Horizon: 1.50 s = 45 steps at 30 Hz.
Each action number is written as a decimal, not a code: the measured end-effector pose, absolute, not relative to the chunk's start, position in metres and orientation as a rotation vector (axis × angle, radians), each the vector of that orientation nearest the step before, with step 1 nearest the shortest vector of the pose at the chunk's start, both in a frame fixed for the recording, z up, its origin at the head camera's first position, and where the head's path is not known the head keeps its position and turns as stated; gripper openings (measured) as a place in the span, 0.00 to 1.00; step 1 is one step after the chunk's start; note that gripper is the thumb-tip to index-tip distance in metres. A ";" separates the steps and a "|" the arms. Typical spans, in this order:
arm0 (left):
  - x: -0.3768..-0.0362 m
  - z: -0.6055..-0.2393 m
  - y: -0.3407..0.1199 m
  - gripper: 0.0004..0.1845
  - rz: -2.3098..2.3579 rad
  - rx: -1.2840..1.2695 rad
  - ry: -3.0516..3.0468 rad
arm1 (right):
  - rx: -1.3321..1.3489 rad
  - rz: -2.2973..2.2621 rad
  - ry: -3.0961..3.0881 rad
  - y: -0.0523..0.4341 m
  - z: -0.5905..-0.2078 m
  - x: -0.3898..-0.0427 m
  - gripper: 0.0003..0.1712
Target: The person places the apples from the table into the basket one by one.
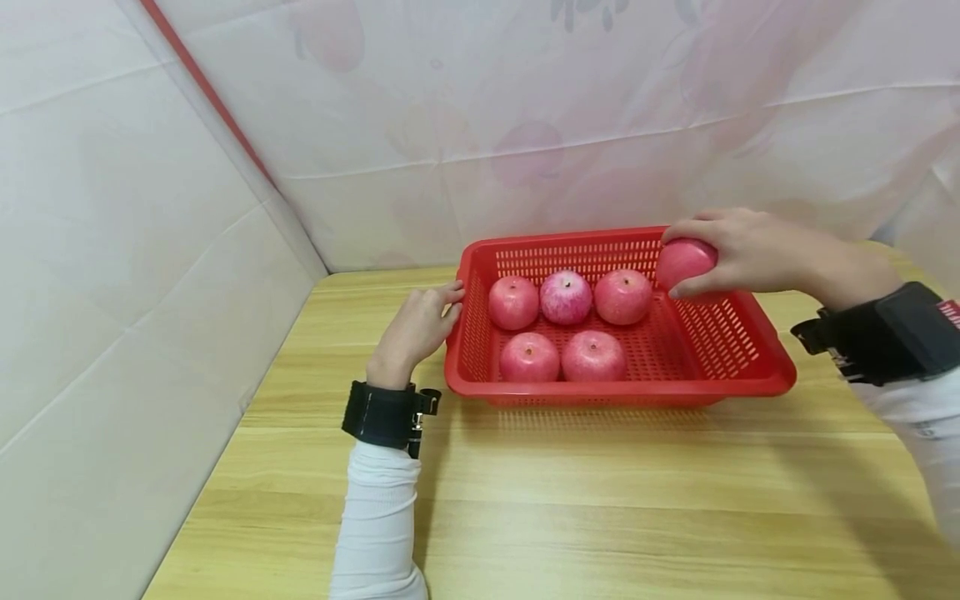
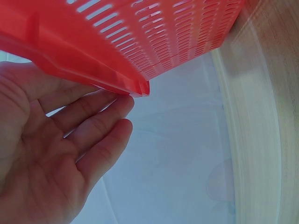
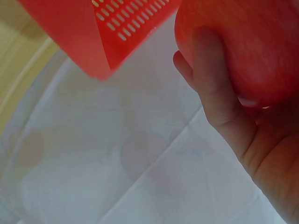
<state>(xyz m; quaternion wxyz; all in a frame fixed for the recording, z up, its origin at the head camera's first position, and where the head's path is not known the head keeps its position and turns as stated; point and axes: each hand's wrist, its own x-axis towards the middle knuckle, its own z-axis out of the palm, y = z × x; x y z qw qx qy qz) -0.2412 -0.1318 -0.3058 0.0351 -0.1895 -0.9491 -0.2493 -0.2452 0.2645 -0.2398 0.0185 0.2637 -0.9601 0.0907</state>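
Note:
My right hand (image 1: pixel 757 250) grips a pinkish-red apple (image 1: pixel 686 262) at the right end of a red plastic basket (image 1: pixel 600 388). In the right wrist view the thumb lies along the side of this apple (image 3: pixel 252 46). Inside the basket sit several more apples: a back row with a streaked purple-pink apple (image 1: pixel 566 297) in its middle, and two front apples, one of them the apple (image 1: pixel 593 357) nearer the centre. My left hand (image 1: pixel 416 327) touches the basket's left rim, its fingers nearly straight against the rim's outer edge in the left wrist view.
The basket stands on a light wooden table (image 1: pixel 570 517). A pale printed cloth (image 1: pixel 390 150) hangs behind the table, and another white cloth wall (image 1: pixel 112 292) rises along its left. Slotted walls (image 1: pixel 716 333) surround the apples.

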 end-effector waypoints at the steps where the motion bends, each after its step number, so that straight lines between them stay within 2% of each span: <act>1: -0.241 -0.306 -0.132 0.18 -0.764 -0.585 -2.917 | 0.829 0.276 -2.980 0.264 -0.241 -0.246 0.36; 38: -0.240 -0.305 -0.132 0.18 -0.782 -0.600 -2.907 | 0.900 0.409 -3.100 0.233 -0.257 -0.245 0.42; 45: -0.241 -0.305 -0.131 0.18 -0.773 -0.606 -2.905 | 0.941 0.347 -3.116 0.230 -0.265 -0.249 0.39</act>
